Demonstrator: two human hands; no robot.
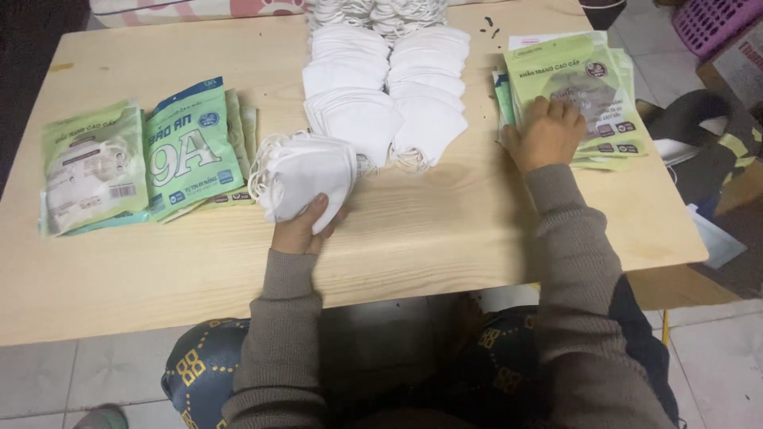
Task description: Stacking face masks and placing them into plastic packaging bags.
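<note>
My left hand grips a small stack of folded white face masks standing on its edge on the wooden table. My right hand lies flat, fingers spread, on a pile of empty green packaging pouches at the table's right side. Two long overlapping rows of white masks run from the table's middle to its far edge, between my hands.
At the left lie filled green mask packets and a fanned pile of green pouches. A pink plastic basket stands off the far right corner. Papers and dark items lie on the tiled floor at right.
</note>
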